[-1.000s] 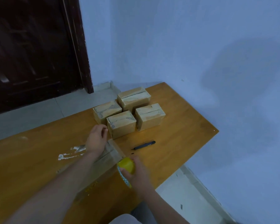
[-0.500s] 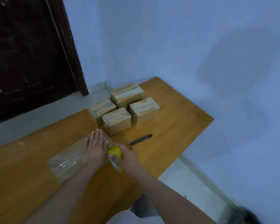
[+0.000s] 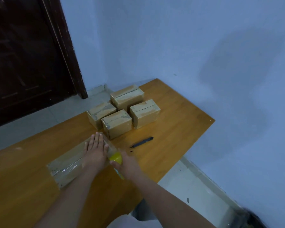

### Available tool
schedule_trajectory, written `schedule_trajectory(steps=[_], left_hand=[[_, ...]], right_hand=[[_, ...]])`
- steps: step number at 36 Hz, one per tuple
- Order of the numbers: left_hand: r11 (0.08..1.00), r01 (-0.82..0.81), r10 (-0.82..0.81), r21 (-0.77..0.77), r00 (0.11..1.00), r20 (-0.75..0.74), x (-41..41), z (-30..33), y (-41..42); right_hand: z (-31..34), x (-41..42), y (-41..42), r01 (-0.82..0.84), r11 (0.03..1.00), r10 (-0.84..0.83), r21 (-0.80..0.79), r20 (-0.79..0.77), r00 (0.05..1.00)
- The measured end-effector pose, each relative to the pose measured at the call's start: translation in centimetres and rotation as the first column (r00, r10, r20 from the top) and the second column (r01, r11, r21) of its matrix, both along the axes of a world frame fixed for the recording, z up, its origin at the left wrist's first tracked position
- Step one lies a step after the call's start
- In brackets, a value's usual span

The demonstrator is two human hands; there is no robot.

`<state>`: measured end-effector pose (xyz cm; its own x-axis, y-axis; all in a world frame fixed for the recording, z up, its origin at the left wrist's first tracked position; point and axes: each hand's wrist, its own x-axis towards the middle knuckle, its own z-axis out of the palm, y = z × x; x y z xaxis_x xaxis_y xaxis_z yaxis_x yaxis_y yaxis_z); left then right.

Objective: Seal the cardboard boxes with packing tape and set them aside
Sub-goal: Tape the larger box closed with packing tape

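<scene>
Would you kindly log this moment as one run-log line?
left hand: flat on long box | right hand: grips tape roll at box end | four boxes: grouped beyond | black cutter: on table

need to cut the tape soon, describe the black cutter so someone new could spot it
On the orange wooden table, look just in front of the four small cardboard boxes, toward the table's right edge. The black cutter lies flat there, the only slim dark thing, beyond the right hand.

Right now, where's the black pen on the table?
In the head view the black pen lies on the wooden table, just right of the hands, in front of the four stacked-together boxes.
</scene>
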<state>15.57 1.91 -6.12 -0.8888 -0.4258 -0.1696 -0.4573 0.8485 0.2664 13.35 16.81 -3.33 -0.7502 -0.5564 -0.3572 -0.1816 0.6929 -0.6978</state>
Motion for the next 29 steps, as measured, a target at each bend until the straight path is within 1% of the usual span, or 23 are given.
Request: schedule_trajectory(steps=[4, 5, 7, 9, 10, 11, 14, 16, 19, 21, 25, 29], left_hand=[[1.0, -0.001, 0.002, 0.013, 1.0, -0.032, 0.0, 0.1, -0.1], [1.0, -0.003, 0.004, 0.024, 0.998, -0.068, 0.1, 0.1, -0.1], [0.996, -0.022, 0.037, 0.082, 0.982, -0.186, 0.3, 0.1, -0.1], [0.982, -0.064, 0.115, 0.18, 0.95, -0.291, 0.5, 0.0, -0.3], [0.978, -0.069, 0.13, 0.197, 0.939, -0.317, 0.5, -0.2, -0.4], [0.979, -0.062, 0.125, 0.195, 0.935, -0.331, 0.6, -0.4, -0.5], [0.985, -0.04, 0.098, 0.169, 0.932, -0.35, 0.5, -0.5, -0.4], [0.996, -0.002, 0.031, 0.094, 0.952, -0.306, 0.5, -0.2, -0.2], [0.997, 0.072, -0.073, -0.016, 0.991, -0.113, 0.4, 0.1, 0.0], [0.993, 0.104, -0.106, -0.057, 0.994, -0.026, 0.6, 0.2, 0.1], [0.989, 0.117, -0.116, -0.086, 0.993, 0.011, 1.5, -0.1, -0.2], [0.993, 0.115, -0.114, -0.037, 0.993, 0.018, 1.9, 0.1, -0.5]], right_hand=[[0.1, 0.1, -0.3, 0.002, 1.0, -0.002, 0.003, 0.041, 0.999], [0.3, 0.2, -0.2, 0.004, 1.0, -0.003, -0.029, 0.054, 0.999], [0.4, 0.2, 0.4, 0.032, 0.991, -0.018, -0.13, 0.108, 0.994], [0.0, 0.3, 1.1, 0.102, 0.979, -0.061, -0.179, 0.223, 0.973], [-0.1, 0.4, 1.3, 0.14, 0.973, -0.086, -0.183, 0.277, 0.957], [-0.3, 0.5, 1.5, 0.179, 0.966, -0.113, -0.186, 0.319, 0.941], [-0.8, 0.3, 2.3, 0.186, 0.966, -0.122, -0.18, 0.317, 0.941], [-0.4, 0.1, 3.0, 0.182, 0.964, -0.11, -0.191, 0.334, 0.936], [-0.7, -0.3, 3.3, 0.175, 0.964, -0.112, -0.201, 0.292, 0.95], [-0.8, -0.3, 2.8, 0.167, 0.964, -0.099, -0.206, 0.304, 0.948], [-1.0, 0.1, 2.3, 0.172, 0.956, -0.07, -0.237, 0.386, 0.92], [-2.1, 0.7, 2.5, 0.236, 0.925, -0.108, -0.299, 0.389, 0.915]])
